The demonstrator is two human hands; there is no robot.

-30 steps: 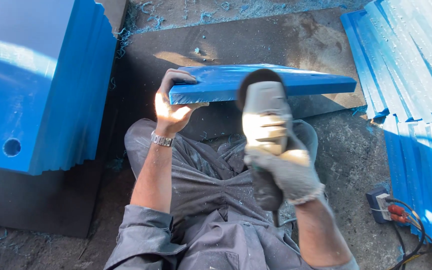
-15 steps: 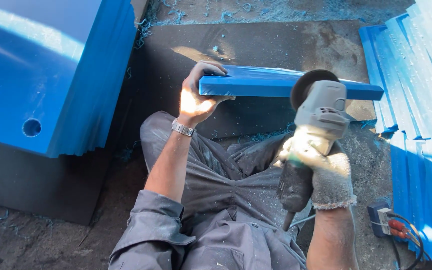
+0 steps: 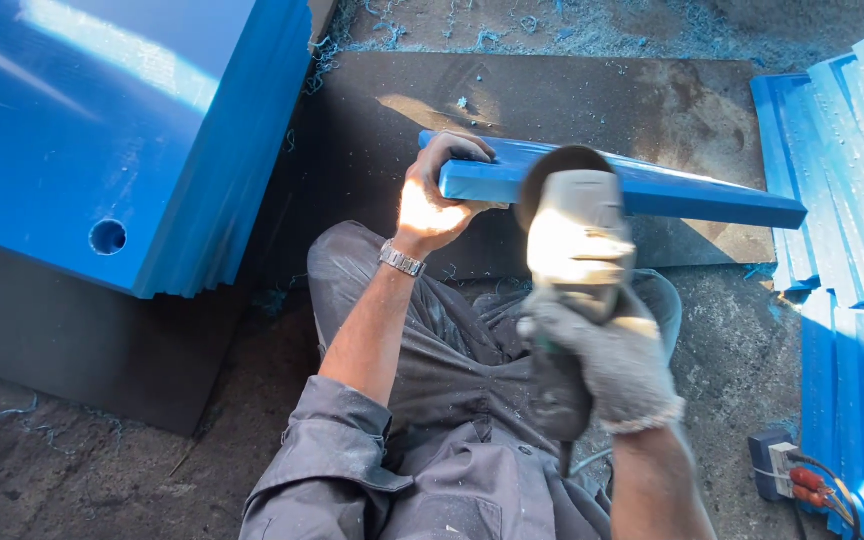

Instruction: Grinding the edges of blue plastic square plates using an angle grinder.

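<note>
Left hand (image 3: 432, 200) grips the blue plastic slab (image 3: 652, 190); gloved right hand (image 3: 602, 350) clenches the angle grinder (image 3: 577, 240) against it

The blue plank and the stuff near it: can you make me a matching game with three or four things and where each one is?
Things:
1. blue plank
2. grinder
3. wristwatch
4. power strip

Places:
A. on the left wrist
B. on the ground, bottom right
C. gripped by the left hand at its end
D. held in the gloved right hand

Pairs: 1-C, 2-D, 3-A, 4-B
</note>
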